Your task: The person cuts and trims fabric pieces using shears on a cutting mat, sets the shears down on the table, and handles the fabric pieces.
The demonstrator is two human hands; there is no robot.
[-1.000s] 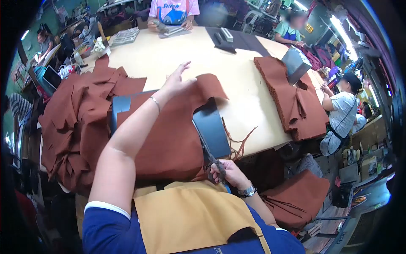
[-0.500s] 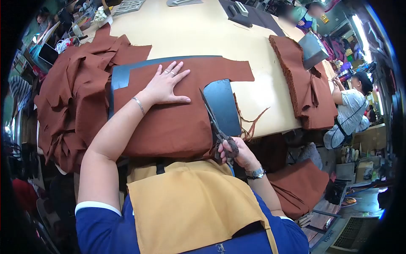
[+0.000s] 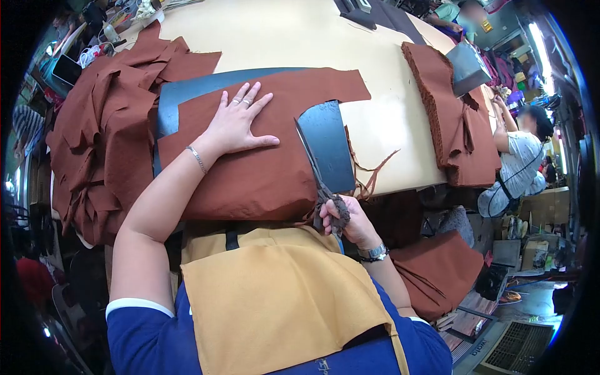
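Scissors (image 3: 321, 187) clamped in right grip (image 3: 352, 222); left hand (image 3: 240, 127) flat, fingers apart, on brown cloth (image 3: 256, 181); panel (image 3: 480, 347) lettered "wata".

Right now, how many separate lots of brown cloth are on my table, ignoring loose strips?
3: the crumpled heap at left, the cloth under your left hand, and the thick stack at right. Further pieces may be hidden underneath.

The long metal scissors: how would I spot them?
On the wide pale table, find rust-brown cloth under a spread left hand. At the cloth's right edge, the right hand grips the scissors, set apart by slim blades and dark, wrapped handles.
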